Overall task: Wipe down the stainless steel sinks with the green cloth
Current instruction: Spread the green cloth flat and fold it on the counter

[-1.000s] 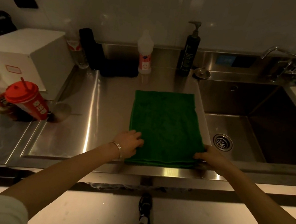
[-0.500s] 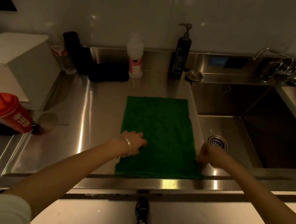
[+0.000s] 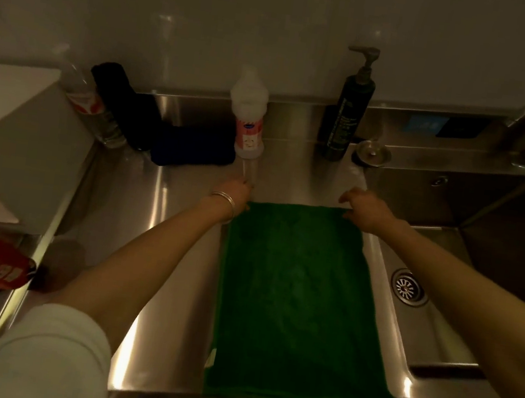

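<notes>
Pinching the green cloth [image 3: 296,290] at its far corners — left hand [image 3: 233,193], right hand [image 3: 365,209] — fingertips partly hidden.

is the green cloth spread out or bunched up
Spread out: the cloth lies flat on the counter, with the left hand and right hand at its far corners.

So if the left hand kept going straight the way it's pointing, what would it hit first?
Most likely the white bottle with the pink label, standing just beyond the left hand at the green cloth's far corner. Depth is hard to judge, so it might slip past it to the steel backsplash.
</notes>
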`<action>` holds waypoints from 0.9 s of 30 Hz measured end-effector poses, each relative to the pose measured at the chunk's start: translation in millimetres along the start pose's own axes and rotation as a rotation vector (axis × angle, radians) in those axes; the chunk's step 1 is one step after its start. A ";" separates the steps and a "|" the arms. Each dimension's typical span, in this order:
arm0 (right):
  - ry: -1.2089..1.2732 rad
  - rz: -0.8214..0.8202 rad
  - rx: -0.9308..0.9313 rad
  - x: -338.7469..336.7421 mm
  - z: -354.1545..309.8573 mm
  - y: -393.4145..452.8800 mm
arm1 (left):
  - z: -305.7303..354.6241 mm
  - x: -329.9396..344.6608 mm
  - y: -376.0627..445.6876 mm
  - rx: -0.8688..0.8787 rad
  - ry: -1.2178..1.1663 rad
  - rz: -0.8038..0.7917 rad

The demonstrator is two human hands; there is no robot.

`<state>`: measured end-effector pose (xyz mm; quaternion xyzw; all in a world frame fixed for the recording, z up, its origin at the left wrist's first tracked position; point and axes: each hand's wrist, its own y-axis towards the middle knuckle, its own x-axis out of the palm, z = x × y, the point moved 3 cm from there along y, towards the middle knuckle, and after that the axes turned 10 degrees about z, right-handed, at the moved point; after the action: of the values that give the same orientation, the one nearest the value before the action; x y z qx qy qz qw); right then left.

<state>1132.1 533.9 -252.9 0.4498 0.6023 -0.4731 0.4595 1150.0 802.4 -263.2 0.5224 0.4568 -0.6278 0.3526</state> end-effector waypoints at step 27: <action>0.191 0.126 -0.344 -6.7 26.8 -123.4 | 3.9 -8.7 -107.0 0.291 -0.036 0.077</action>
<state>1016.1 488.6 -230.5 0.4441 0.6859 -0.2887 0.4990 1052.0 834.3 -232.7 0.5739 0.3340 -0.6826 0.3051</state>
